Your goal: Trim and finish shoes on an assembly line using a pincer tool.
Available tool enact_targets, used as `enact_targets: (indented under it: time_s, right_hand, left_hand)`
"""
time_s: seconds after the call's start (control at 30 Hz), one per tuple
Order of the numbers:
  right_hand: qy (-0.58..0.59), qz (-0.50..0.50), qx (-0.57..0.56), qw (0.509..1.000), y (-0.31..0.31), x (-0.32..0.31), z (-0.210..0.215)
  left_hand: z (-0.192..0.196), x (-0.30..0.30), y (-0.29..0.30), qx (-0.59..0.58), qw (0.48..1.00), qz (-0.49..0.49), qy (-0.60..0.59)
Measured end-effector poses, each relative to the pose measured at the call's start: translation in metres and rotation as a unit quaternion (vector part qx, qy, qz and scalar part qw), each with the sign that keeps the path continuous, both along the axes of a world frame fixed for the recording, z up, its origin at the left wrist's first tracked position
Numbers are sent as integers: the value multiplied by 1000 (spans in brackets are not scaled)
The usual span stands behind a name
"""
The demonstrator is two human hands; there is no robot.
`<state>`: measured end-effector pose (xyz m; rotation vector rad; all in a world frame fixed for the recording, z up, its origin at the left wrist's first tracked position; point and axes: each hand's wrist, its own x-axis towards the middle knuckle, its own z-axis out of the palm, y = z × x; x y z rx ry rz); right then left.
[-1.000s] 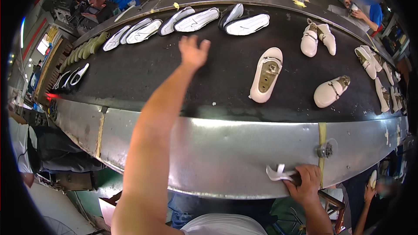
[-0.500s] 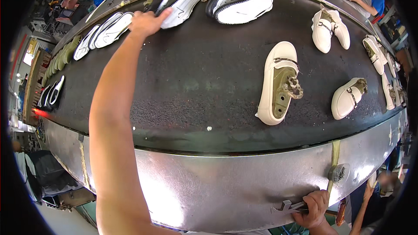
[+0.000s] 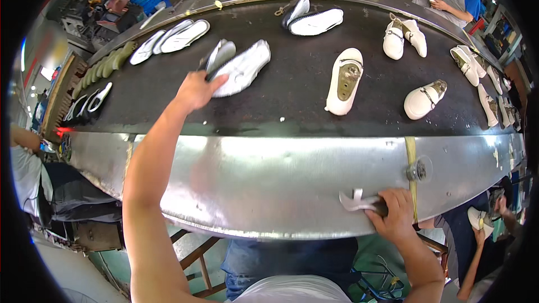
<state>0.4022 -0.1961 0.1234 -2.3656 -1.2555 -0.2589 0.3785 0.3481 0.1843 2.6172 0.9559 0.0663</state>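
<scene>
My left hand (image 3: pixel 196 91) is closed on the near end of a pair of dark-edged shoe uppers (image 3: pixel 247 70), whose pale white faces point up. They are over the black conveyor belt (image 3: pixel 252 115); whether they touch it I cannot tell. At the lower right, my right hand (image 3: pixel 397 213) grips lasting pliers (image 3: pixel 355 201) by the dark handle. The pliers' curved metal jaw and short stub point left over the metal ledge (image 3: pixel 269 160). The handle's far end is hidden in my palm.
Cream loafers (image 3: pixel 343 84) stand along the belt's right side. More white-faced uppers (image 3: pixel 315 22) lie toward the back, green pieces (image 3: pixel 104 67) at the left. A clear cup of small dark bits (image 3: pixel 420 169) sits on the ledge. People are at both sides and across.
My left hand has drawn the pair of uppers nearer and rightward from the belt's far edge. The view has shifted, showing more of the near side. My right hand still holds the pliers.
</scene>
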Motion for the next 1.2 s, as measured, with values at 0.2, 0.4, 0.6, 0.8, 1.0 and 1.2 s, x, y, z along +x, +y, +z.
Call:
enact_targets:
  time_s: [0.2,0.4,0.6,0.8,1.0,1.2]
  right_hand:
    - [-43,3,38,998,1,-12,-6]
    - [-130,37,83,987,-15,-56,-9]
    - [364,7,85,928,-72,-209,-63]
    - [726,-140,52,671,-117,-279,-105]
    - [650,-37,119,749,-140,-297,-99]
    - [475,12,-36,879,-122,-295,-46]
  left_hand:
    - [41,-211,-99,74,996,-40,-41]
    - [-3,-325,-165,201,968,-135,-59]
    - [-5,-245,-156,160,963,-215,-38]
    - [2,-147,-137,28,984,-141,108]
    - [7,-223,-211,-288,933,-95,-195]
    - [-129,-334,-360,-589,701,-72,-395]
